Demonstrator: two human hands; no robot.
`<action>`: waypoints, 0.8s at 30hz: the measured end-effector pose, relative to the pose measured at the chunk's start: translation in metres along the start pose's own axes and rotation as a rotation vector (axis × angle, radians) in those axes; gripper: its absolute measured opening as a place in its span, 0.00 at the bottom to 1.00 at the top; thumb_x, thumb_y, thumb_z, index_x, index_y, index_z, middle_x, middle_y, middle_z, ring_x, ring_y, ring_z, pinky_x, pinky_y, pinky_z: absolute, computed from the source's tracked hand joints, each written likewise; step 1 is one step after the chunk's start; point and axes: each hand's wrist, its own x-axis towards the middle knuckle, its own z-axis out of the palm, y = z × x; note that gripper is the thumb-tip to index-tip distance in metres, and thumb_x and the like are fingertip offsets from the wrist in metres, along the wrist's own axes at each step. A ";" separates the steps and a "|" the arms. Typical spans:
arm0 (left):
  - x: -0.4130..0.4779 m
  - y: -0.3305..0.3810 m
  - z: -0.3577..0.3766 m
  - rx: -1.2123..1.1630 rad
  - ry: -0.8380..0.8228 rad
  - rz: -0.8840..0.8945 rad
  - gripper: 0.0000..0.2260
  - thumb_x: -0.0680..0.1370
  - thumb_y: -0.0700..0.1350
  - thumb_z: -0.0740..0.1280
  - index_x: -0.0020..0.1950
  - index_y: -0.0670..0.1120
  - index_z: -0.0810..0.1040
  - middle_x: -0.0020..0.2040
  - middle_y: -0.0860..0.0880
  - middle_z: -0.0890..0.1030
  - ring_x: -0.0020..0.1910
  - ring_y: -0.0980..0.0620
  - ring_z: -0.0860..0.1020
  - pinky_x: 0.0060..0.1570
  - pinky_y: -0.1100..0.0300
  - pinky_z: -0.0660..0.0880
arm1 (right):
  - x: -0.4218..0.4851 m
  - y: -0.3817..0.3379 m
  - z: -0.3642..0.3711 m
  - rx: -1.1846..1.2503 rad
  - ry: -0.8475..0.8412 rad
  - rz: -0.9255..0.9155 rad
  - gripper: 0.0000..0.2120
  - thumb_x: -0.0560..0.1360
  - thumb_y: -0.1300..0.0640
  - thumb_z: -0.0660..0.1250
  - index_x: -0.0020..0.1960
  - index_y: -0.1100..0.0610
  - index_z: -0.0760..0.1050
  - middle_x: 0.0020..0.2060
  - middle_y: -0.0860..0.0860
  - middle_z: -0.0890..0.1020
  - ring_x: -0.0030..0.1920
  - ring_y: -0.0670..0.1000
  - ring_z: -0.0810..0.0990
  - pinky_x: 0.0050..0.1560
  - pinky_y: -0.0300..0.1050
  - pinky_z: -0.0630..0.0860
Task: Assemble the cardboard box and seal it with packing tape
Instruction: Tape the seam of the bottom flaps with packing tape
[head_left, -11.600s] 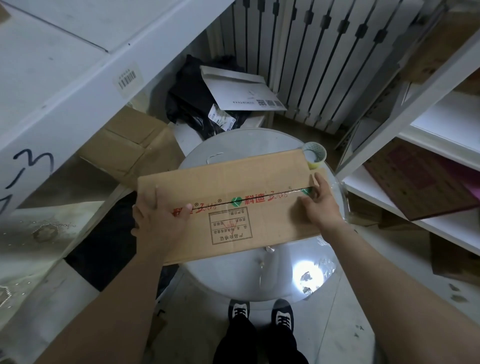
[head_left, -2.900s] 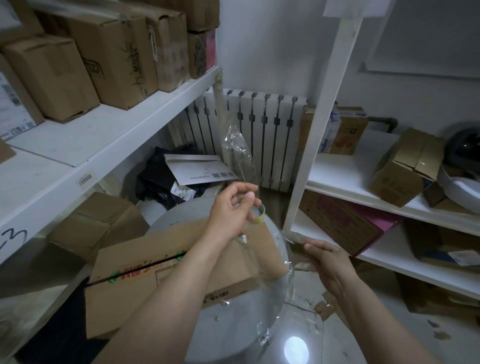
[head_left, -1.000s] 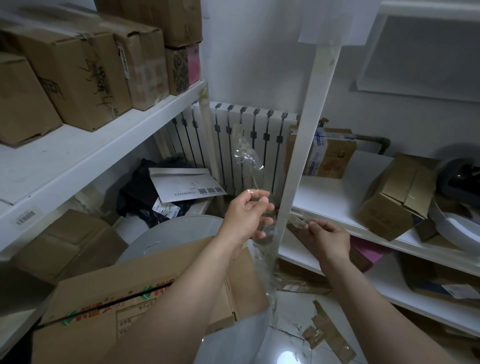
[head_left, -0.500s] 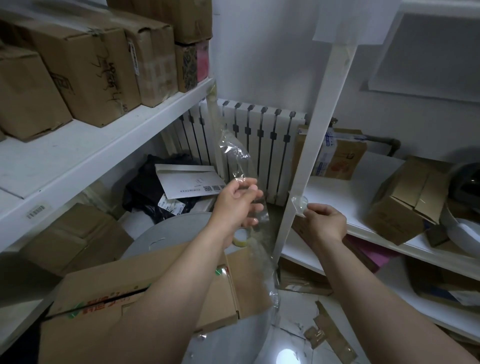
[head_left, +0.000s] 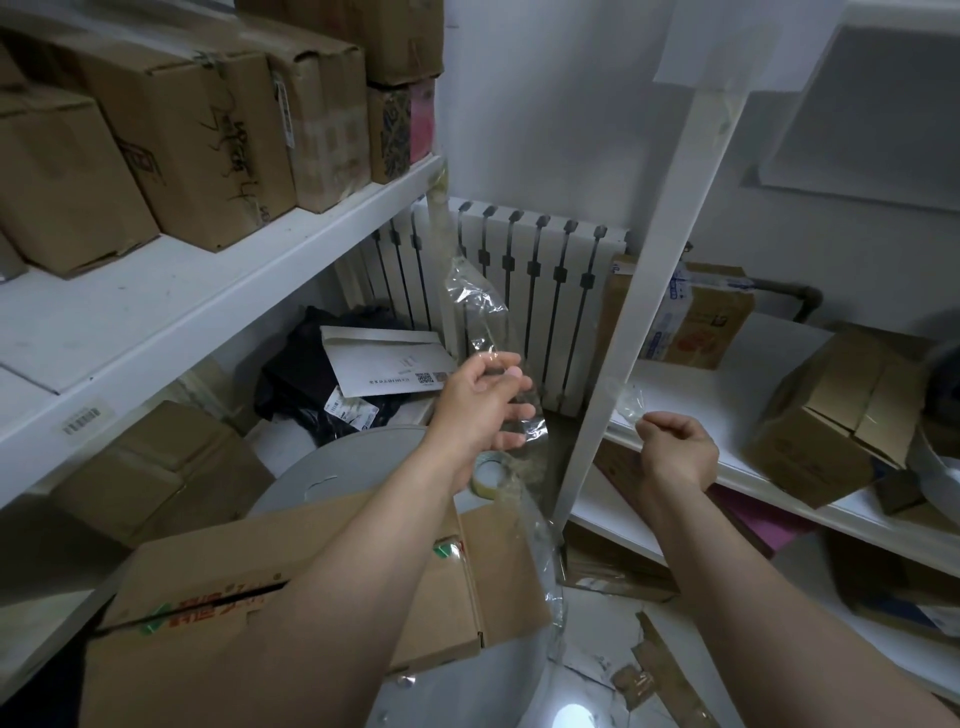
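box: we see the cardboard box (head_left: 322, 587) flat on the round tabletop (head_left: 358, 457), long axis left-right, printed brown.
tape: clear strip (head_left: 480, 312), crinkled, upright.
left hand (head_left: 483, 405): pinching the strip.
right hand (head_left: 675, 447): clenched on a tape scrap (head_left: 628, 400).

- The flat cardboard box (head_left: 311, 613) on the round table (head_left: 363, 457) carries red printed characters and green diamond marks along its seam; an arm covers part, so the characters cannot be read.
- The white envelope (head_left: 384, 358) by the radiator bears a QR code and a line of small print, too small to read.
- The left shelf edge (head_left: 208, 332) has a barcode sticker (head_left: 82, 420).
- A box on the upper shelf (head_left: 208, 130) bears black handwritten scrawl, illegible.
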 end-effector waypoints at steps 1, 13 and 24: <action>0.000 0.000 0.001 -0.003 -0.001 -0.001 0.09 0.82 0.44 0.63 0.61 0.49 0.75 0.54 0.48 0.81 0.41 0.54 0.81 0.34 0.60 0.79 | 0.000 0.000 0.000 0.007 -0.002 0.009 0.06 0.74 0.64 0.70 0.47 0.55 0.81 0.45 0.51 0.82 0.46 0.49 0.80 0.31 0.33 0.69; 0.005 -0.001 0.012 -0.010 0.016 -0.007 0.08 0.82 0.44 0.63 0.60 0.50 0.76 0.54 0.48 0.82 0.43 0.52 0.81 0.35 0.59 0.79 | 0.008 0.000 -0.001 0.041 -0.100 0.012 0.06 0.75 0.66 0.69 0.48 0.57 0.78 0.42 0.52 0.79 0.38 0.47 0.77 0.33 0.36 0.74; 0.012 -0.013 0.027 -0.017 -0.004 -0.043 0.08 0.81 0.44 0.63 0.60 0.49 0.76 0.55 0.47 0.82 0.42 0.53 0.81 0.32 0.60 0.79 | 0.025 0.013 -0.005 0.050 -0.067 0.121 0.07 0.77 0.64 0.67 0.54 0.56 0.78 0.47 0.53 0.79 0.40 0.49 0.80 0.42 0.42 0.81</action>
